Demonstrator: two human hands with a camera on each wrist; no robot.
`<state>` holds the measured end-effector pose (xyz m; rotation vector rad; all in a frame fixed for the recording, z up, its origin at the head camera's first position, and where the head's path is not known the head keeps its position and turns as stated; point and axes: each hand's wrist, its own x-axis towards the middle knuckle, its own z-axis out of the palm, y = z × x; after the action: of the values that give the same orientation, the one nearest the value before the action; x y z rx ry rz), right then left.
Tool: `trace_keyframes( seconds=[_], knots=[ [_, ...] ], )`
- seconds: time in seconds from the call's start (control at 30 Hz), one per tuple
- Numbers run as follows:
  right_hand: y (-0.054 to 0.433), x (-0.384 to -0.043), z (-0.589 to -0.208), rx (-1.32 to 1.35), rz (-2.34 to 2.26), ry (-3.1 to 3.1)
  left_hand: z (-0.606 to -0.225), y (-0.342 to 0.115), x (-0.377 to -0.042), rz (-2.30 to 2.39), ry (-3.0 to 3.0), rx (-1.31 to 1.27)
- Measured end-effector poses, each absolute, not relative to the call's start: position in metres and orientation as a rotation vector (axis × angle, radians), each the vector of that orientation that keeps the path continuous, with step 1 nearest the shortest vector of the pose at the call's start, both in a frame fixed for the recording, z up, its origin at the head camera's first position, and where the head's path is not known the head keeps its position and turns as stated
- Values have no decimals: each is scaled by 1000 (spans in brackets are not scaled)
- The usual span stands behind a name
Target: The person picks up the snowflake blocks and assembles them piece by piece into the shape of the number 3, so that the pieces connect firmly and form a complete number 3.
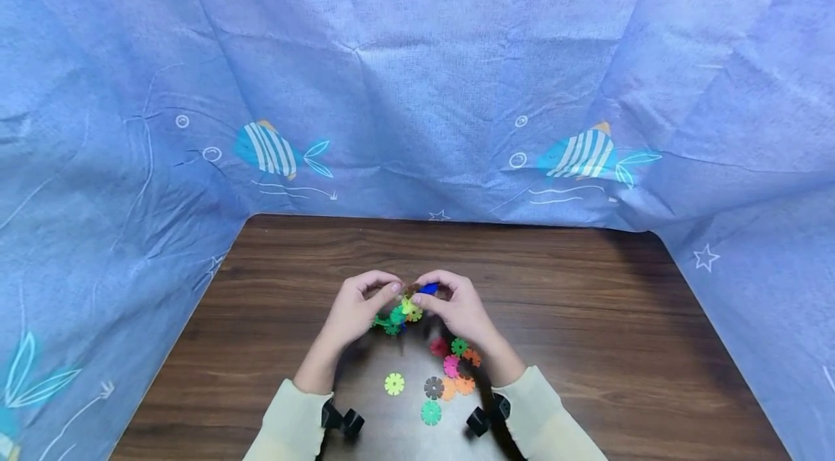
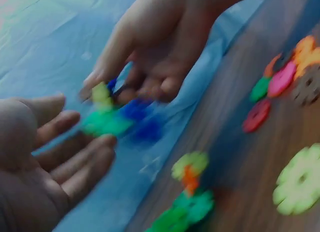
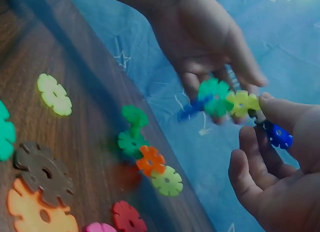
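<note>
My right hand (image 1: 462,307) pinches a small joined chain of notched plastic discs between thumb and fingers, gripping it near a yellow disc (image 3: 242,103). A green disc (image 3: 215,96) and a blurred blue disc (image 3: 192,111) extend from the yellow one toward my left hand (image 1: 352,307). On the right hand's side, another blue disc (image 3: 280,137) shows by its fingers. Loosely spread, the left hand's fingers lie close around the green end. Below both hands stands a second joined piece, with green discs (image 3: 133,143), an orange disc (image 3: 151,161) and a yellow-green disc (image 3: 167,181).
Loose discs lie on the brown table (image 1: 574,316) nearer the body: a yellow-green one (image 1: 394,384), a green one (image 1: 430,413), a grey-brown one (image 1: 433,387). Orange, pink and red ones cluster by the right forearm. A blue fish-print cloth (image 1: 417,98) surrounds the table.
</note>
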<state>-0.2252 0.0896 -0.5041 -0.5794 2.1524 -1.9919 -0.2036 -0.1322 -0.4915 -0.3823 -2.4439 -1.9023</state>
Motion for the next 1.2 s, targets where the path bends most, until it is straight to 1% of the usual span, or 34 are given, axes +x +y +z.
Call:
trace_keyframes(
  seconds=[0.13, 0.23, 0.37, 0.57, 0.7, 0.83, 1.0, 1.2],
  knots=[
    [95, -225, -504, -479, -2059, 2090, -490, -154, -205, -1540, -2751, -191],
    [98, -226, -504, -463, -2101, 2052, -488, -167, -205, -1296, -2994, -58],
    [102, -229, -503, -494, -2157, 1978, -490, -169, -204, -1133, -3161, -2],
    [102, -231, -502, -468, -2209, 1872, -492, -165, -202, -1003, -3226, 35],
    [100, -232, -502, -448, -2236, 1816, -493, -163, -201, -1011, -3208, 49],
    [99, -232, -502, -436, -2243, 1809, -496, -162, -202, -1083, -3172, 5],
    [99, -230, -502, -350, -2262, 1736, -496, -163, -203, -1420, -3045, -109],
    [93, -228, -491, -221, -2329, 1590, -493, -164, -205, -1785, -2820, -240]
  ],
)
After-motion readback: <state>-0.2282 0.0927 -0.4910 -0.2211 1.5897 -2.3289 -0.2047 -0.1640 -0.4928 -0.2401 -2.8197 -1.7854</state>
